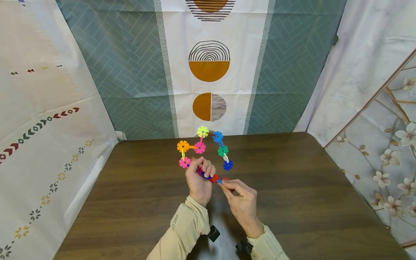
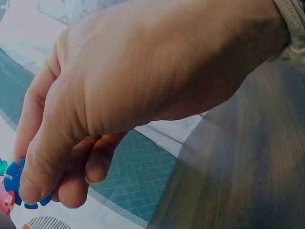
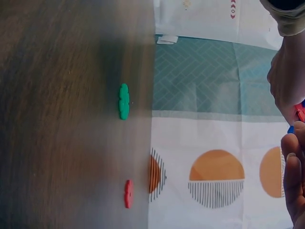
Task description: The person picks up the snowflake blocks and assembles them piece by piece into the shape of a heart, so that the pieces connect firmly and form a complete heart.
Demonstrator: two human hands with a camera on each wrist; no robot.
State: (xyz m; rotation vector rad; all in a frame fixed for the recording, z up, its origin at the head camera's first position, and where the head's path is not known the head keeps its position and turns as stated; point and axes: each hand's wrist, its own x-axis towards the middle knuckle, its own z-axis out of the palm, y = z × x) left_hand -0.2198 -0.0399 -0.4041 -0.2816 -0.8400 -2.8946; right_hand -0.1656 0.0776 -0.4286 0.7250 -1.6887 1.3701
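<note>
In the head view my left hand (image 1: 200,182) grips a chain of notched, flower-shaped plastic discs. Pink (image 1: 184,162), orange (image 1: 183,146) and yellow-green (image 1: 203,131) discs rise beyond that hand. Under its thumb in the left wrist view is a blue notched disc (image 2: 16,182). A red disc (image 1: 214,178) sticks out on the right of the grip. Beside it, my right hand (image 1: 243,200) pinches a light blue disc (image 1: 219,181) between thumb and fingertips. Whether the light blue and red discs are joined I cannot tell. The fingers hide part of the chain.
Farther right are light blue (image 1: 218,137), green (image 1: 222,151) and dark blue (image 1: 228,165) discs, with a white one between. Green (image 3: 124,101) and red (image 3: 128,193) discs appear edge-on in the right wrist view. The brown table (image 1: 136,202) meets hanging cloths.
</note>
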